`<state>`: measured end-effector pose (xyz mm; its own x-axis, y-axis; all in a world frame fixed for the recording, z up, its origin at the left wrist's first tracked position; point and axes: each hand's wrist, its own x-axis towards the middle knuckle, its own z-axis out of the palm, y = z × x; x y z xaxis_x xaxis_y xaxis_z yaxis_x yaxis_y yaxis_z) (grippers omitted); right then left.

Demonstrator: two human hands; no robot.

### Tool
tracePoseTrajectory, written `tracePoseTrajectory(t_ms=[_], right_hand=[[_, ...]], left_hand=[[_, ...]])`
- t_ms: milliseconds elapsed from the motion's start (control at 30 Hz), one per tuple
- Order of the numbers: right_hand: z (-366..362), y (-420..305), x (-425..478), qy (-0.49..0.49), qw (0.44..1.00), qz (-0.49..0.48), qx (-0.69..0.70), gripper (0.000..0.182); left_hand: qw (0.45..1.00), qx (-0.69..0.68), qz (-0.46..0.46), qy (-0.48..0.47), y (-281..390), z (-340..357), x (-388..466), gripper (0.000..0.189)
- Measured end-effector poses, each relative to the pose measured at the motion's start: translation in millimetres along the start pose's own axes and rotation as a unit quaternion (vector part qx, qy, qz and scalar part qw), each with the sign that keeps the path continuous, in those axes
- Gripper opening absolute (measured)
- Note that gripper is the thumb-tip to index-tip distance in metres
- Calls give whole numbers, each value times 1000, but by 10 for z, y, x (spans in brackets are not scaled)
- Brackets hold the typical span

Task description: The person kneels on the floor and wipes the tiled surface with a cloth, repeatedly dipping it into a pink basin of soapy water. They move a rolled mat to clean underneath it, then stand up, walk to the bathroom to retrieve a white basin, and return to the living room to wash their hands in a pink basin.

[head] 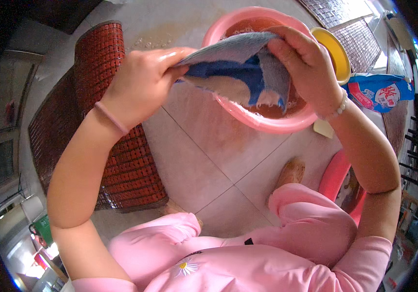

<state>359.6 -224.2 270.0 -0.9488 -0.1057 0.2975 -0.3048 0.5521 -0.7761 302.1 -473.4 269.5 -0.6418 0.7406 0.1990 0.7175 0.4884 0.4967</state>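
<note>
A wet cloth [227, 73], grey and beige with a dark blue pattern, is stretched between my two hands over a pink plastic basin [282, 126]. My left hand [154, 76] grips its left end, just outside the basin's rim. At the other end, my right hand [303, 65] pinches the upper right edge between thumb and fingers, above the basin. The cloth's near edge hangs low over the reddish-brown water [292, 106]; whether it touches the water I cannot tell. Some foam floats near the far rim.
A wet red-brown tile mat [132, 171] lies folded at left. Right of the basin are a yellow basin [334, 54], a blue washing powder bag [380, 91] and a cream-coloured piece [323, 129]. Another pink basin [334, 175] stands by my right knee. Further mats [358, 43] lie at the upper right.
</note>
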Motion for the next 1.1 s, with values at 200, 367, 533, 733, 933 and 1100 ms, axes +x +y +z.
tracePoseTrajectory(t_ms=[200, 367, 533, 733, 933, 1100], right_hand=[[171, -242, -271, -149, 986, -61, -51, 17], [350, -51, -913, -229, 960, -137, -87, 25], [782, 127, -1827, -518, 808, 95, -265, 37], [1693, 538, -2933, -212, 877, 326, -281, 77], [2681, 1082, -2783, 45, 751, 515, -411, 78], [2687, 1298, -2068, 41, 774, 456, -437, 89]], left_hand=[[991, -76, -21, -108, -248, -134, -399, 37], [978, -41, 31, -202, -260, 294, -688, 28], [867, 31, 26, -497, 4, 1465, -1326, 39], [901, -44, 60, -428, 311, 2325, -1871, 66], [955, 8, 131, -266, -252, 2917, -2034, 67], [971, 7, 8, -240, -522, 2777, -1919, 74]])
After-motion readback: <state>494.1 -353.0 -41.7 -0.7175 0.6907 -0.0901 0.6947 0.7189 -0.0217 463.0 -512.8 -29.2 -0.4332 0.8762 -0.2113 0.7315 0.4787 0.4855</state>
